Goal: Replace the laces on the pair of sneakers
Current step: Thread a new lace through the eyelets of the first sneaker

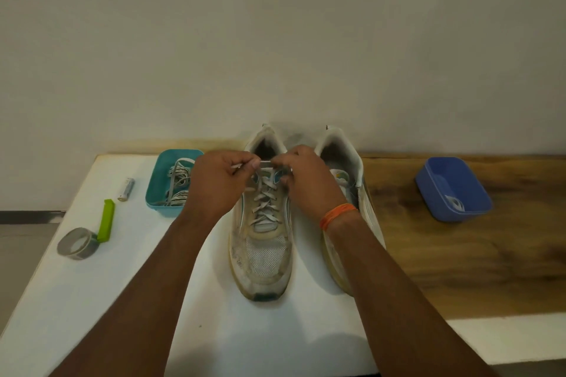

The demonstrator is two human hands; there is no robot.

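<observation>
both your hands are up at the collar of the left sneaker [262, 232], which sits on the white part of the tabletop [92, 300], toe toward you and heel close to the far edge. your left hand [214, 182] has its thumb and fingers curled, pinching one end of the pale lace [266, 162]. your right hand [306, 180] pinches the other end, and the short stretch of lace runs taut between the two. below that, the lace crosses back and forth down the eyelets. an orange band [337, 215] circles your right wrist.

the right sneaker [346, 168] stands just beside the first, partly hidden behind your right forearm; whether it has a lace in it, you can't tell.

toward the far left, a teal bin [156, 190] holds a tangle of laces [179, 182]. left of it lie a battery [126, 189], a green clip [106, 220] and a roll of grey tape [78, 243], the clip touching the tape. over on the wooden part near the far right edge sits a blue bin [453, 190] with something small and pale inside.
</observation>
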